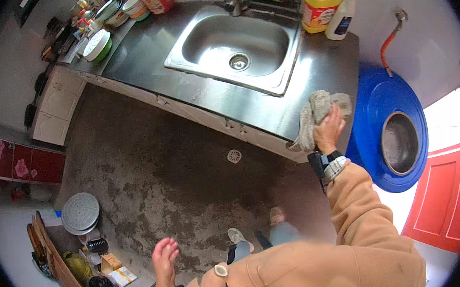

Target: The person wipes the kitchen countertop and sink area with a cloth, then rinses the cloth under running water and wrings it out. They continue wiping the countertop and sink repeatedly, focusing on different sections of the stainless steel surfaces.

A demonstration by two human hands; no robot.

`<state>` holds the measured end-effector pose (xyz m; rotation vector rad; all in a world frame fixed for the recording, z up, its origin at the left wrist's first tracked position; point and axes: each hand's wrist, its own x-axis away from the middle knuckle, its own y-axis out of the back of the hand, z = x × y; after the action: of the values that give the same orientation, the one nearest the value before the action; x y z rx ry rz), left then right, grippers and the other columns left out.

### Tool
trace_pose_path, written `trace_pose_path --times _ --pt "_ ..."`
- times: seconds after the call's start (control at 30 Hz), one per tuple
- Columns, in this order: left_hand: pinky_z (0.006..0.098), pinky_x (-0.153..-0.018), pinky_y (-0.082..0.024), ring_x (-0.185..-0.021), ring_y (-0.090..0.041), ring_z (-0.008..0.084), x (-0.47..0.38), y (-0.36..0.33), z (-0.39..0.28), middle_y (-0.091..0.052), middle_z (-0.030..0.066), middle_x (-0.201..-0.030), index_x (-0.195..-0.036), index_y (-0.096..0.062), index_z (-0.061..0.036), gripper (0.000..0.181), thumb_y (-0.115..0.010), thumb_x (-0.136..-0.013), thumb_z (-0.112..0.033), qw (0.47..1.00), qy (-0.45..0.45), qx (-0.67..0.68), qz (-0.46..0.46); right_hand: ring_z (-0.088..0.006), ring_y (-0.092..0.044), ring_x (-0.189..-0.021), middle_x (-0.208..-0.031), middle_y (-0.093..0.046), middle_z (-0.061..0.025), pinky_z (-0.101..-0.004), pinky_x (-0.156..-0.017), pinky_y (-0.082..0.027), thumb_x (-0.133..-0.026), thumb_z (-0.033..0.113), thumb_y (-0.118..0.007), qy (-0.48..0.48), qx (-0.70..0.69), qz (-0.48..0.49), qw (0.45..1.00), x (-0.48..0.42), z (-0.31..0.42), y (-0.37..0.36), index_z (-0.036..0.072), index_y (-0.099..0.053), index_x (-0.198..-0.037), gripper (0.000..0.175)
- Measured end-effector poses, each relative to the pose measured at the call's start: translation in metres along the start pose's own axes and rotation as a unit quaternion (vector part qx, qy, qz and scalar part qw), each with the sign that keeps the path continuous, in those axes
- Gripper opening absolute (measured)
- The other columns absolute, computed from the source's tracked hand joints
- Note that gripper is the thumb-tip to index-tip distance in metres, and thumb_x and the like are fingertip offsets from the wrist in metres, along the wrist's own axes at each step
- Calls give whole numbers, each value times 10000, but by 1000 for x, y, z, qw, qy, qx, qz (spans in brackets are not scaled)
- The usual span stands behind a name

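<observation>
My right hand (329, 129) presses a grey cloth (314, 109) onto the right end of the dark, shiny countertop (208, 97). Part of the cloth hangs at the counter's front edge. Left of it, a stainless steel sink (219, 39) is set into the counter, its drain strainer (239, 61) visible in the basin. My left hand (165, 259) hangs over the floor at the lower left, away from the counter, holding nothing, with its fingers loosely bent.
A yellow pump bottle (321, 8) and a white bottle (342, 16) stand right of the sink. Beside the counter is a blue lidded barrel (376, 94) with a metal bowl (400, 143) on top. Stacked bowls (133, 6) sit at the back left. The concrete floor has a drain cover (234, 156).
</observation>
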<state>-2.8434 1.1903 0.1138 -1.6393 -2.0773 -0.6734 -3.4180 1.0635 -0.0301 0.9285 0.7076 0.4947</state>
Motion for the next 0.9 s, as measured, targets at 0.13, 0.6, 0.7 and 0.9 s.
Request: trace_pose_path --times 0.13,0.6,0.7,0.9 --pt "280 -797 -533 -977 -645 191 28 57 22 -640 108 -1130 -1206 -545 -12 298 -577 -954 -167 996 31 31 -84 -300 -250 -1427 -1494 -355 -153 -522 -1147 -181 -823 100 -520 112 48 76 990 15 113 -37 -4 -502 -1314 502" --pt "377 -971 -462 -1156 -567 263 -96 284 55 -563 127 -1279 -1331 -465 -49 412 -565 -972 -224 988 145 45 -34 -344 -581 -1097 -1148 -623 -216 -470 -978 -412 -792 270 -678 414 -145 -20 898 18 516 -262 20 -607 -1118 417" --pt "375 -977 -458 -1158 -566 256 -155 321 32 -561 125 -1280 -1337 -460 -50 415 -566 -973 -222 989 141 35 3 -334 -656 -750 -800 -657 -223 -433 -634 -533 -719 176 -647 403 -180 471 764 99 586 -277 25 -662 -947 273" --pt "372 -941 -489 -1147 -575 242 -242 344 -30 -580 132 -1255 -1316 -475 -41 414 -587 -962 -224 994 77 -12 71 -200 -592 -1063 -1219 -623 -46 -366 -911 -472 -958 153 -500 291 -541 446 651 212 517 -172 72 -600 -1222 293"
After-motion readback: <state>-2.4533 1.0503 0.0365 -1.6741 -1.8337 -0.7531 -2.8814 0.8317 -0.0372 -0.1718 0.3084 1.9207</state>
